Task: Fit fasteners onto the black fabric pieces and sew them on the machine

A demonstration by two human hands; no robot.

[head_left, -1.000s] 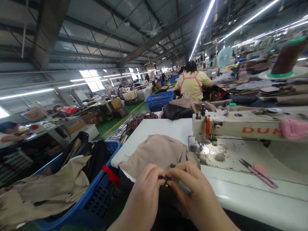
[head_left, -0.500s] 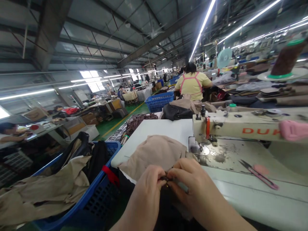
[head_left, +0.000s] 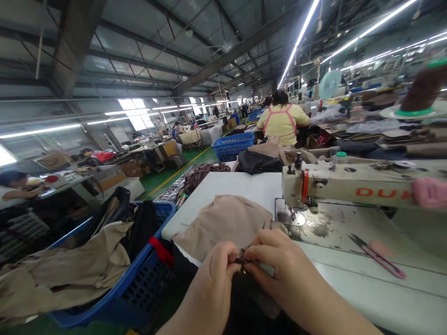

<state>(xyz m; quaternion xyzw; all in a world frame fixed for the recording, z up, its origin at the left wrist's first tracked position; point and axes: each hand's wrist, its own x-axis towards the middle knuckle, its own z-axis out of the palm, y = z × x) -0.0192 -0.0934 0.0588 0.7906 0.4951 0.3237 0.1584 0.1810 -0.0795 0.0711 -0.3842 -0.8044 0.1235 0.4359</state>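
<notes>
My left hand (head_left: 218, 270) and my right hand (head_left: 274, 258) meet at the table's front edge, fingertips pinched close together. Between them is a small dark brown piece (head_left: 241, 260) with a glint of brass-coloured metal; its exact kind is too small to make out. Just beyond my hands, a beige fabric piece (head_left: 226, 221) lies bunched on the white table (head_left: 240, 182). Its right end reaches toward the needle area of the sewing machine (head_left: 349, 184). Dark material hangs below my hands, mostly in shadow.
Pink-handled thread snips (head_left: 379, 258) lie on the table at right, beside a pink disc (head_left: 381, 248). A blue basket (head_left: 139, 274) of beige and black pieces stands at left. Ahead, a person in a yellow top (head_left: 282, 122) sits near another blue basket (head_left: 233, 146).
The view has shifted very slightly. Both hands stay in place with the small dark piece pinched between them, its fingers barely moved.
</notes>
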